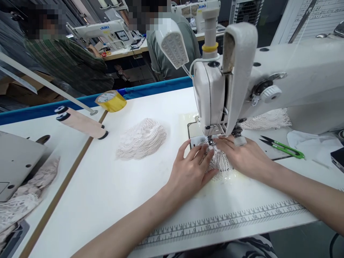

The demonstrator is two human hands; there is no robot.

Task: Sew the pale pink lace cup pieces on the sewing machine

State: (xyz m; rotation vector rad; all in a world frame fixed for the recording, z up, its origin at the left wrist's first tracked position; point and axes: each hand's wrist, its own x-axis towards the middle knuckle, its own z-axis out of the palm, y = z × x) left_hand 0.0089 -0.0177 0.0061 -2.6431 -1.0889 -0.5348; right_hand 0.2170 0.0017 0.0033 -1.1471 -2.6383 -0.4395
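White spreads across most of what we see: the counter point(129, 193), smooth and pale, with a printed ruler along its near edge. On it stands the sewing machine point(209, 84), its head reaching over our work from the right.

Our left hand point(189, 168) is spread, fingers fanned and fingertips resting on the lace piece point(220, 162). Our right hand point(245, 154) lies on the other side of that lace, its fingers reaching together toward the needle; the machine hides some fingertips, so we cannot tell whether they pinch anything. Beyond the left hand and apart from it, a stack of lace point(143, 139) sits on the counter.

The lace piece lies under the machine head, between our hands. We judge it light, soft and limp, with open threads that could snag or stretch if pulled; flat fingertips on its denser parts, clear of the needle, should suit it best. It looks off-white, with an openwork middle and fine strands toward us, though our fingers cover much of its outline.

A roll of yellow tape point(117, 103) lies past the stack, green-handled snips point(294, 152) beyond the right hand, and the small metal presser foot point(210, 140) is between our fingers.
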